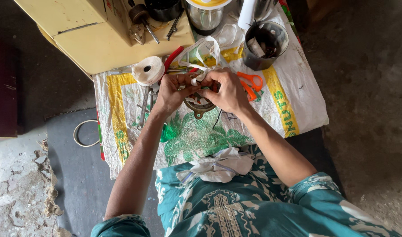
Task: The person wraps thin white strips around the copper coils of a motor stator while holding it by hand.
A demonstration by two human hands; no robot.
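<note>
My left hand [171, 93] and my right hand [228, 92] meet over a round metal motor part [200, 106] that rests on a printed woven sack [192, 136]. Both hands pinch a strip of white cloth tape [201, 52] at the part's top edge; the tape loops away toward the back. The fingers hide most of the part. A roll of white tape [148, 70] lies just left of my left hand. Orange-handled scissors [250, 83] lie right of my right hand.
A yellow box [91, 39] with tools on it stands at back left. A grey cup [265, 44] of odds and ends and a blender jar [205, 15] stand at the back. Metal wrenches [145, 105] lie left. A crumpled white cloth [218, 166] sits on my lap.
</note>
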